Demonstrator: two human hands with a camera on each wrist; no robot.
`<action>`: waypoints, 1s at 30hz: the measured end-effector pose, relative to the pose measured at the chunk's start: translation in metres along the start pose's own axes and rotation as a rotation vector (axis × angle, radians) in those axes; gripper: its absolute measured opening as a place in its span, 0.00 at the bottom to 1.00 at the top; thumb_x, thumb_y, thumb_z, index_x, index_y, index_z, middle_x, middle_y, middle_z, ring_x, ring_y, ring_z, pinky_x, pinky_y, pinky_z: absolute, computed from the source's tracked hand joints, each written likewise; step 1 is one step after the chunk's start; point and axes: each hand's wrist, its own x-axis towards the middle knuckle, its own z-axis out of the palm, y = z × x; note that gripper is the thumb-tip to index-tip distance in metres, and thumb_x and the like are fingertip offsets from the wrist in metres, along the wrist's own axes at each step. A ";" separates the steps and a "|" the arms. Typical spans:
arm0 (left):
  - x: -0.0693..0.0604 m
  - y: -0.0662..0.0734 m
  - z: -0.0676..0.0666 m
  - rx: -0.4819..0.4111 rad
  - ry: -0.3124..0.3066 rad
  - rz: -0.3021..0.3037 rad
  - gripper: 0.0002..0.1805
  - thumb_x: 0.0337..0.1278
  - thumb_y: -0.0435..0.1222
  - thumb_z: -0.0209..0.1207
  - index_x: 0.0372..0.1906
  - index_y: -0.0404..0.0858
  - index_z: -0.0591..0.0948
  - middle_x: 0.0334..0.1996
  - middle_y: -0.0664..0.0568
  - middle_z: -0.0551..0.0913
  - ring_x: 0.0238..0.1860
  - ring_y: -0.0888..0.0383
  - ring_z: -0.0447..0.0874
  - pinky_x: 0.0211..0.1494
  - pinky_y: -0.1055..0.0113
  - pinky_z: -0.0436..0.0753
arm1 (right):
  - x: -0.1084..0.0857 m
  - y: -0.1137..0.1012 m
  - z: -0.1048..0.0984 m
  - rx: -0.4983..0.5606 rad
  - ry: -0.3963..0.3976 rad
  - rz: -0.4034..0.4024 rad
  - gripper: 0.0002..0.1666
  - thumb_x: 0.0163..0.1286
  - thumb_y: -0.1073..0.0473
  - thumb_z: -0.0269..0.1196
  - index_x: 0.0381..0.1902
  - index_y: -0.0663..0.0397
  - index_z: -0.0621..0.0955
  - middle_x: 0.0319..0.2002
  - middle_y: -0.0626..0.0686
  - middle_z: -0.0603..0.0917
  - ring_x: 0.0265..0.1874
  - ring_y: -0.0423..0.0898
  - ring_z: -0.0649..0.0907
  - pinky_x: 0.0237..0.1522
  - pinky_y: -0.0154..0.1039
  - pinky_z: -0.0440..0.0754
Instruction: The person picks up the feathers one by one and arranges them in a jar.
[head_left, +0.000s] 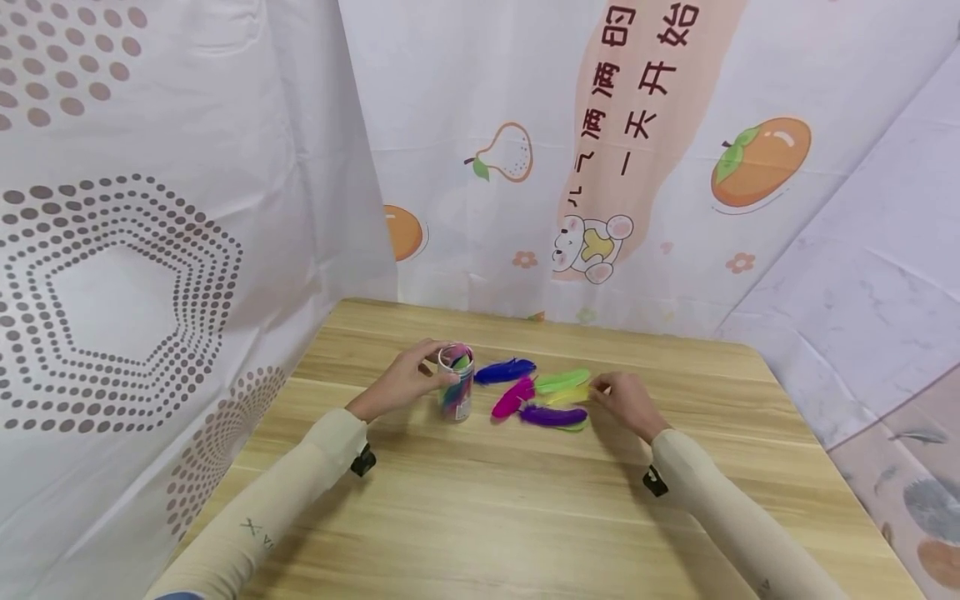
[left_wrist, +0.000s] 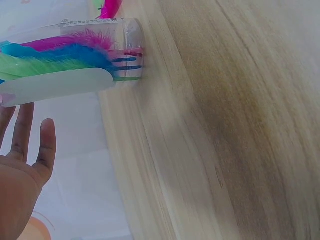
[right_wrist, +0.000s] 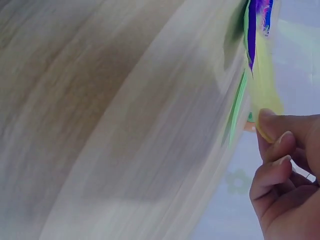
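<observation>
1. On the far left, a white cloth with brown dots is hanging beside the wooden table.
2. The person's left hand is holding a clear jar, with the thumb on the near side and fingers on the far side.
3. The jar is standing on the table, and pink, blue and green feathers are sitting inside it.
4. Just right of the jar, a dark blue feather is lying on the table.
5. Next, a hot pink feather is lying near it.
6. A purple feather is resting partly over a green one, nearer the person.
7. A lime green feather is lying behind a yellow feather.
8. The right hand is pinching the yellow feather's right end between thumb and finger.
</observation>
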 end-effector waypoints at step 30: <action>0.002 0.000 -0.001 -0.029 -0.004 -0.002 0.30 0.66 0.50 0.67 0.70 0.49 0.76 0.56 0.55 0.79 0.55 0.54 0.75 0.59 0.51 0.78 | 0.014 -0.028 -0.027 0.035 0.101 0.008 0.06 0.73 0.57 0.68 0.39 0.52 0.89 0.35 0.47 0.89 0.25 0.42 0.79 0.29 0.40 0.76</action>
